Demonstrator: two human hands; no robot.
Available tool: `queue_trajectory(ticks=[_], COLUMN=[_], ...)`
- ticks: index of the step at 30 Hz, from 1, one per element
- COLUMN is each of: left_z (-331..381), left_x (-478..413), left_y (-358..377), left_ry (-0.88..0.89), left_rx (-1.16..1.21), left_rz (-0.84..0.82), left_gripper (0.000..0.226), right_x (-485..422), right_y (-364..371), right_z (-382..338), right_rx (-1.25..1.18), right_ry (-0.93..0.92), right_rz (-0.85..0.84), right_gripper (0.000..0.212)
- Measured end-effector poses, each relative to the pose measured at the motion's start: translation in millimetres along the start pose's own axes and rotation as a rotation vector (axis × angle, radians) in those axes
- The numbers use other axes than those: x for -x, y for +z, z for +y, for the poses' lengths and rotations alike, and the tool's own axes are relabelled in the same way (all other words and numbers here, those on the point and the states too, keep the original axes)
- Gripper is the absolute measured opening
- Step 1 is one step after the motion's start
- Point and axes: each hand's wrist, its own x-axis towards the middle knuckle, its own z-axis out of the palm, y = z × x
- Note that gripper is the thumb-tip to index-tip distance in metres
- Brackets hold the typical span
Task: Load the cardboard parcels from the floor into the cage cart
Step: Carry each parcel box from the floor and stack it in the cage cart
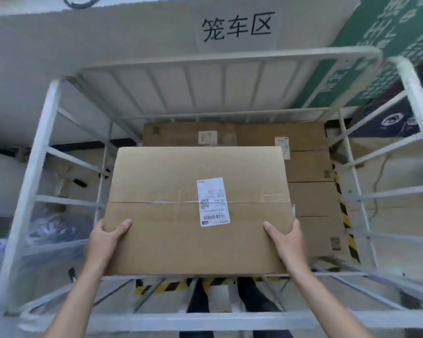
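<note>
We grip the labelled cardboard parcel [195, 211], long axis spanning left hand [105, 242] to right hand [287, 242], over the cage cart [42, 152], stacked boxes [310, 181] beyond.

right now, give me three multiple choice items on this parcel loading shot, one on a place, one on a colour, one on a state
1. Where is the big parcel being held?
A. flat on the floor outside the cart
B. over the inside of the cage cart
C. on a shelf on the wall

2. What colour is the shipping label on its top?
A. white
B. yellow
C. green

3. How are the hands on it?
A. only one hand touches it
B. both hover clear of it
C. left hand and right hand grip its near corners

Answers:
1 B, the cart's white bars stand around it and other boxes lie beyond it.
2 A, the label is white with dark codes.
3 C, a thumb lies on top at each near corner.
</note>
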Motion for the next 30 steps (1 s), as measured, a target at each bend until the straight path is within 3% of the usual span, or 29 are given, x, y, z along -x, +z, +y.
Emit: queue_trajectory(ticks=[3,7,11,18,25,28,30], left_z=[-28,-69,-97,-149,-203,-222,-234], left_x=[-47,-106,-156,-224,-254,-264,-273], left_y=[11,24,48,88,138,159,172], left_ry=[-0.041,-0.075,-0.071,-0.108,-0.185,-0.195,-0.183], left_rx=[-0.055,-0.146,-0.185,-0.219,-0.22,-0.215,-0.209], left_rz=[-0.053,-0.106,-0.136,-0.15,-0.16,-0.147,-0.153], left_gripper=[0.07,0.06,0.045,0.063,0.065,0.068,0.07], right_x=[-12,-33,-60,-95,-147,-168,-180], right_y=[46,110,161,220,247,257,266], right_z=[21,50,73,116,158,178,193], right_rx=[0.052,0.103,0.132,0.077,0.087,0.091,0.106], right_ry=[0.056,0.161,0.204,0.243,0.237,0.227,0.22], right_rz=[-0.022,-0.043,-0.045,-0.044,-0.071,-0.109,-0.119], right_gripper=[0.054,0.078,0.08,0.085,0.09,0.075,0.079])
